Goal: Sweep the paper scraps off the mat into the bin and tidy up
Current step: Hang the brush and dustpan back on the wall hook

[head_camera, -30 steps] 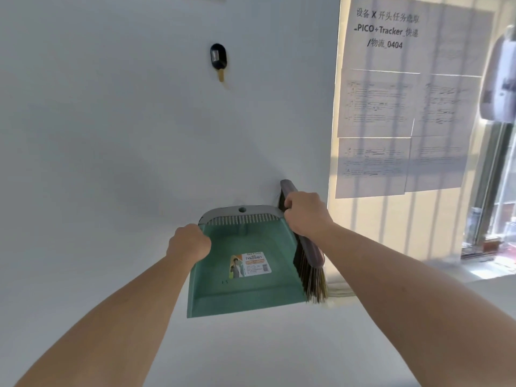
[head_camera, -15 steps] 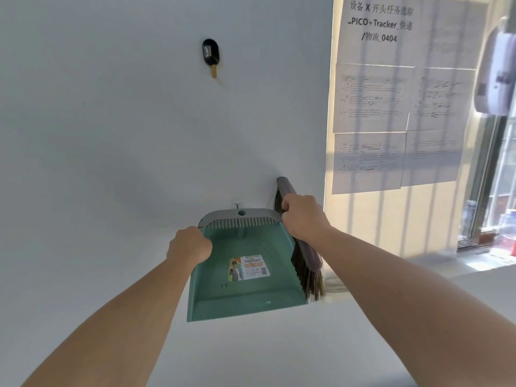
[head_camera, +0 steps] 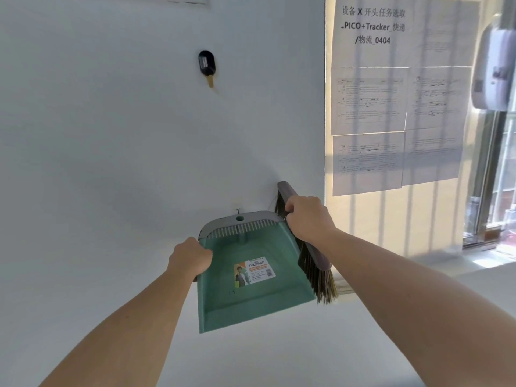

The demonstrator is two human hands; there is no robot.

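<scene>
A green dustpan with a grey comb rim and a label inside is held up flat against the white wall. My left hand grips its left edge. My right hand grips the grey back of a hand brush that lies along the pan's right side, bristles toward the pan. A small metal hook sticks out of the wall just above the hole in the pan's rim. The mat, scraps and bin are out of view.
A black wall hook with a tan tip sits higher on the wall. Printed sheets are taped to the sunlit wall at right. A white device hangs by the barred window.
Both hands with the dustpan and brush have stayed at about the same place on the wall; the small hook above the pan's hole has come into sight. The view shifted slightly.
</scene>
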